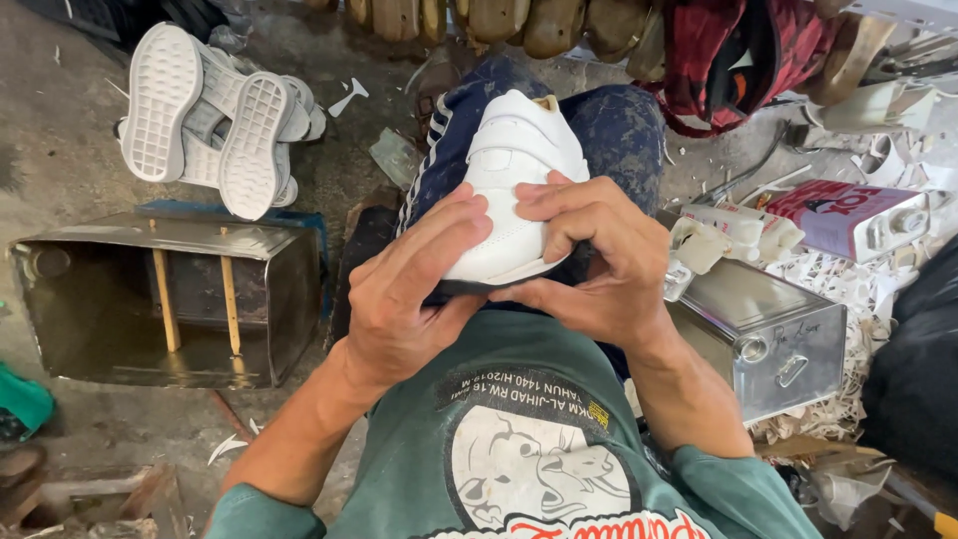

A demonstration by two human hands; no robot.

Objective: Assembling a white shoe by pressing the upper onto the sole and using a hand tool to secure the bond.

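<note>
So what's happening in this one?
A seated person holds a white strapped shoe on their lap with both hands: the left hand grips its near left side and the right hand presses the toe end. White soles lie piled on the floor to the left, beside an open metal box. A shut metal tin sits to the right.

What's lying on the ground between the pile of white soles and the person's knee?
In the head view, small white scraps lie on the dirty floor between the white soles and the knee.
</note>
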